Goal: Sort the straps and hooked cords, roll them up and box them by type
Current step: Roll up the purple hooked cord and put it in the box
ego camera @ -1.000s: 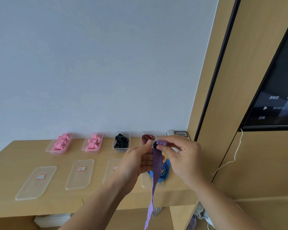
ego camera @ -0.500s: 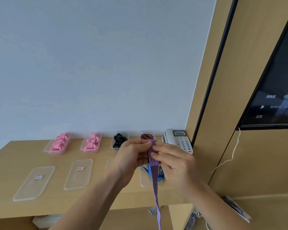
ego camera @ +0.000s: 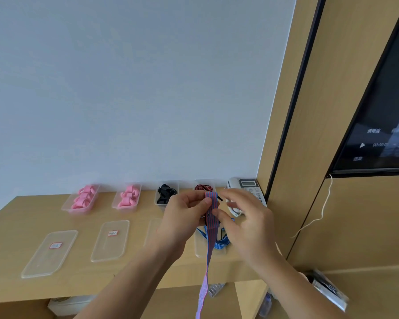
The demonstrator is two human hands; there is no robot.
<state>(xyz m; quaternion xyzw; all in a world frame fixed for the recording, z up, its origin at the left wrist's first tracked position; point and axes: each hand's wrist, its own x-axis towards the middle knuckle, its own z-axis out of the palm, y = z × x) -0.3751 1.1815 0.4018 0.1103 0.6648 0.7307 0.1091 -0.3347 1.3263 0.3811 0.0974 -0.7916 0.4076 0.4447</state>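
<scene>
- Striped strap (ego camera: 211,217), red and blue, is held up in front of the chest above the table (ego camera: 14,288), its long tail hanging free past the table edge and out of view at the bottom; held high like this, the loose length likely stays straight for rolling.
- Left hand (ego camera: 182,217) pinches the strap's top end between thumb and fingers, seemingly anchoring the start of the roll.
- Right hand (ego camera: 247,224) sits just beside it, fingers spread and relaxed, one fingertip touching the strap's edge; it grips nothing that I can see.
- A small black piece (ego camera: 219,198) sticks out by the top end, perhaps a hook; too small to tell.
- At the back stand four clear boxes: two with pink rolls (ego camera: 83,199), one with black straps (ego camera: 165,195), one with a red striped roll (ego camera: 203,187), probably this strap's destination.
- Lids (ego camera: 48,256) lie in front, labels unreadable; the hands partly hide the two on the right.
- Blue strap (ego camera: 221,244) lies on the rightmost lid, half hidden.
</scene>
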